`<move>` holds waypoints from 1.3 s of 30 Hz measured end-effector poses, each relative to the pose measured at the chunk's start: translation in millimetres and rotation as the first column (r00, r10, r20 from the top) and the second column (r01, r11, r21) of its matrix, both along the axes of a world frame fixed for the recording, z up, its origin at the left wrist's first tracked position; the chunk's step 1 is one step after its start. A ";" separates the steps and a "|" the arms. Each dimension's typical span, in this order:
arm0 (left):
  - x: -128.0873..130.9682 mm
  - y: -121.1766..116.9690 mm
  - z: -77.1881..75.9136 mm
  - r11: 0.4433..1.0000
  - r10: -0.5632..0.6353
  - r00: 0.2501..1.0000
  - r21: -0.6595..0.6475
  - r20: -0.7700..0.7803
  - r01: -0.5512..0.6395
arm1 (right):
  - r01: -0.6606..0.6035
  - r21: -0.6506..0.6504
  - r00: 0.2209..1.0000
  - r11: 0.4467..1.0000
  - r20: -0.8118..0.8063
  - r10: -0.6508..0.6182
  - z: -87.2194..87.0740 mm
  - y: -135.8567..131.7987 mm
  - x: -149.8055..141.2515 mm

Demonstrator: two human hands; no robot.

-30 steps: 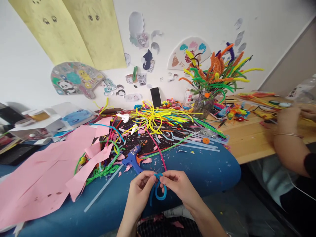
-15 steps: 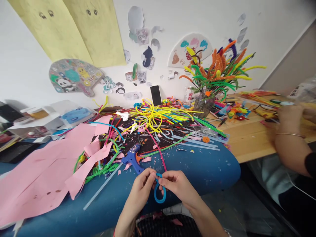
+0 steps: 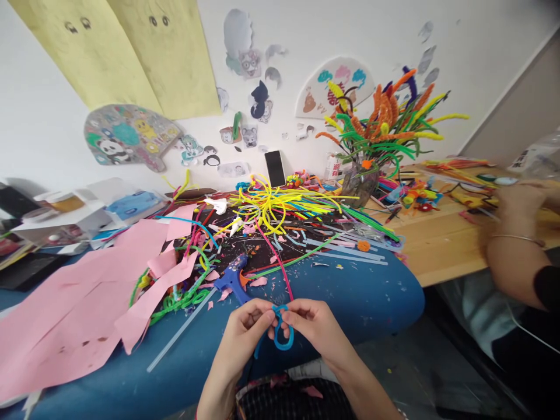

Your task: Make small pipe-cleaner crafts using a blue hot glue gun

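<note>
A blue pipe cleaner [image 3: 285, 347], bent into a loop with a smaller bend above it, is pinched between both hands near the table's front edge. My left hand [image 3: 250, 326] grips its upper left side with thumb and fingers, and a loose blue end hangs below that hand. On the other side my right hand [image 3: 307, 322] pinches the same bend. Just beyond my left hand lies a blue hot glue gun [image 3: 235, 279] with a clear glue stick [image 3: 181, 329] at its back. A pink pipe cleaner [image 3: 280, 265] runs toward my fingers.
Pink paper sheets [image 3: 87, 297] cover the table's left. Yellow pipe cleaners [image 3: 273, 204] are heaped at the back beside a phone [image 3: 275, 168]. A vase [image 3: 359, 185] holds pipe-cleaner flowers. At far right, a co-worker's arm [image 3: 511, 233] reaches over the wooden table [image 3: 437, 251].
The blue loop has risen slightly and its top bend is now wider. A loose blue end now shows under my left hand. Both hands keep their pinch.
</note>
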State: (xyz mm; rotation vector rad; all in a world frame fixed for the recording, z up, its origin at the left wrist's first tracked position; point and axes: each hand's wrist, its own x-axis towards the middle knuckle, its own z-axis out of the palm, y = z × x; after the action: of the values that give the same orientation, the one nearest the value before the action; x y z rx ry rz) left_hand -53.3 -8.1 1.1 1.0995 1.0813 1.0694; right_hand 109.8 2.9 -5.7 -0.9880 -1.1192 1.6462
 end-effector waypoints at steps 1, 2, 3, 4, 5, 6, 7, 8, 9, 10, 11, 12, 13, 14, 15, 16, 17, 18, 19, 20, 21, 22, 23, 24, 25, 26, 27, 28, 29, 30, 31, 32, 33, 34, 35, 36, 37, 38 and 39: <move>-0.3 -0.5 -0.5 1.000 -0.004 1.000 -0.003 0.009 0.004 | 0.005 -0.004 1.000 1.000 -0.004 -0.005 -0.7 -0.1 -0.3; -0.4 -0.9 -0.9 1.000 -0.009 1.000 -0.004 0.013 0.009 | 0.009 -0.007 1.000 1.000 -0.010 -0.009 -1.5 -0.1 -0.5; -0.6 -1.3 -1.2 1.000 -0.010 1.000 -0.004 0.013 0.010 | 0.010 -0.009 1.000 1.000 -0.015 -0.010 -2.3 -0.1 -0.6; -0.7 -1.6 -1.3 1.000 -0.005 1.000 -0.006 0.010 0.005 | 0.008 -0.010 1.000 1.000 -0.021 -0.008 -3.0 -0.1 -0.5; -0.8 -1.8 -1.4 1.000 0.005 1.000 -0.008 0.004 -0.005 | 0.005 -0.011 1.000 1.000 -0.026 -0.005 -3.3 -0.1 -0.4; -0.9 -1.9 -1.4 1.000 0.013 1.000 -0.011 -0.004 -0.013 | 0.001 -0.011 1.000 1.000 -0.029 -0.001 -3.4 -0.1 -0.2; -1.1 -1.8 -1.6 1.000 0.017 1.000 -0.013 -0.014 -0.017 | -0.003 -0.012 1.000 1.000 -0.030 0.002 -3.1 -0.1 0.1; -1.3 -1.6 -1.9 1.000 0.017 1.000 -0.011 -0.024 -0.018 | -0.006 -0.015 1.000 1.000 -0.030 0.006 -2.7 -0.1 0.4; -1.5 -1.4 -2.3 1.000 0.015 0.999 -0.010 -0.032 -0.016 | -0.010 -0.019 1.000 1.000 -0.028 0.009 -2.1 0.0 0.6; -1.8 -1.0 -2.9 1.000 0.012 0.999 -0.008 -0.040 -0.012 | -0.013 -0.023 1.000 1.000 -0.027 0.012 -1.6 0.1 0.8; -2.0 -0.6 -3.6 1.000 0.009 0.999 -0.005 -0.045 -0.009 | -0.017 -0.028 1.000 0.999 -0.027 0.016 -1.3 0.2 0.9; -2.1 -0.3 -4.3 1.000 0.013 0.999 0.001 -0.052 -0.013 | -0.020 -0.034 0.999 0.999 -0.028 0.019 -1.1 0.4 1.0; -2.1 -0.1 -5.0 1.000 0.025 0.998 0.009 -0.061 -0.024 | -0.025 -0.040 0.999 0.999 -0.030 0.023 -1.2 0.5 1.0; -2.0 0.0 -5.6 0.999 0.039 0.997 0.020 -0.072 -0.038 | -0.029 -0.046 0.999 0.999 -0.033 0.027 -1.6 0.6 0.9; -1.7 -0.1 -6.1 0.998 0.057 0.995 0.034 -0.084 -0.054 | -0.033 -0.051 0.999 0.998 -0.037 0.031 -2.0 0.7 0.9; -1.3 -0.4 -6.4 0.996 0.075 0.992 0.048 -0.097 -0.071 | -0.035 -0.054 0.999 0.998 -0.040 0.033 -2.5 0.6 0.8; -0.8 -0.9 -6.4 0.994 0.092 0.990 0.062 -0.107 -0.086 | -0.038 -0.057 0.999 0.998 -0.041 0.036 -2.8 0.5 0.9; -0.1 -1.6 -6.3 0.993 0.106 0.988 0.071 -0.113 -0.098 | -0.037 -0.059 0.998 0.998 -0.042 0.035 -2.9 0.3 0.9; 0.6 -2.4 -6.1 0.991 0.119 0.986 0.082 -0.119 -0.110 | -0.037 -0.062 0.999 0.997 -0.041 0.034 -2.8 0.1 1.0; 1.4 -3.3 -5.8 0.988 0.134 0.982 0.096 -0.130 -0.122 | -0.034 -0.067 0.999 0.997 -0.040 0.031 -2.3 -0.2 1.1; 2.1 -4.2 -5.4 0.984 0.151 0.977 0.116 -0.151 -0.134 | -0.031 -0.070 0.999 0.997 -0.037 0.029 -1.7 -0.4 1.2; 2.9 -5.0 -5.1 0.979 0.170 0.968 0.143 -0.185 -0.145 | -0.028 -0.072 0.999 0.997 -0.035 0.026 -0.9 -0.5 1.2; 3.7 -5.9 -4.8 0.971 0.194 0.953 0.185 -0.231 -0.152 | -0.026 -0.070 0.999 0.997 -0.031 0.024 -0.2 -0.6 1.2; 4.5 -6.6 -4.7 0.958 0.221 0.932 0.244 -0.286 -0.152 | -0.023 -0.067 0.999 0.997 -0.026 0.022 0.5 -0.6 1.1; 5.4 -7.3 -4.9 0.937 0.252 0.904 0.320 -0.346 -0.139 | -0.023 -0.061 1.000 0.998 -0.020 0.022 0.9 -0.5 0.9; 6.1 -7.9 -5.2 0.906 0.288 0.870 0.407 -0.400 -0.113 | -0.020 -0.054 1.000 0.998 -0.014 0.019 1.1 -0.4 0.7; 6.8 -8.3 -5.7 0.864 0.328 0.834 0.499 -0.443 -0.075 | -0.017 -0.044 1.000 0.999 -0.007 0.017 1.1 -0.3 0.5; 7.1 -8.6 -6.2 0.813 0.365 0.802 0.581 -0.474 -0.026 | -0.011 -0.037 1.000 0.999 -0.003 0.011 0.8 -0.2 0.4; 7.1 -8.6 -6.4 0.767 0.388 0.777 0.641 -0.495 0.025 | -0.003 -0.030 1.000 1.000 0.001 0.003 0.5 -0.1 0.3; 6.7 -8.3 -6.3 0.738 0.395 0.766 0.672 -0.508 0.065 | 0.006 -0.025 1.000 1.000 0.004 -0.006 0.1 -0.1 0.4; 5.7 -7.7 -5.6 0.733 0.383 0.768 0.675 -0.514 0.087 | 0.012 -0.021 1.000 1.000 0.009 -0.012 -0.2 -0.3 0.6; 4.2 -6.7 -4.2 0.756 0.346 0.784 0.648 -0.516 0.092 | 0.015 -0.020 1.000 1.000 0.015 -0.014 -0.2 -0.6 1.0; 2.3 -5.4 -2.1 0.802 0.288 0.813 0.592 -0.506 0.083 | 0.013 -0.018 1.000 1.000 0.019 -0.013 -0.1 -1.1 1.4; 0.2 -3.8 0.5 0.858 0.211 0.854 0.509 -0.475 0.071 | 0.006 -0.015 1.000 1.000 0.022 -0.006 0.3 -1.7 1.9; -2.0 -2.0 3.5 0.912 0.120 0.898 0.405 -0.423 0.069 | -0.005 -0.009 1.000 1.000 0.024 0.005 1.0 -2.4 2.4; -4.0 -0.2 6.6 0.953 0.028 0.935 0.292 -0.355 0.082 | -0.017 -0.001 1.000 1.000 0.025 0.017 1.8 -3.2 2.9; -5.8 1.5 9.5 0.977 -0.053 0.960 0.186 -0.276 0.108 | -0.027 0.009 0.999 1.000 0.026 0.027 2.7 -3.9 3.3; -7.2 3.0 12.1 0.985 -0.118 0.973 0.098 -0.199 0.139 | -0.039 0.024 0.999 0.999 0.029 0.039 3.6 -4.7 3.6; -8.2 4.4 14.4 0.985 -0.165 0.977 0.030 -0.136 0.171 | -0.051 0.039 0.998 0.998 0.033 0.050 4.4 -5.4 3.9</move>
State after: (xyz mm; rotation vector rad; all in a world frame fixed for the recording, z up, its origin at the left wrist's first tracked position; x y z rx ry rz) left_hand -61.5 -3.7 15.5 1.2867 1.0536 0.8983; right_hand 113.7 -2.6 -1.2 -0.9705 -1.2028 1.6471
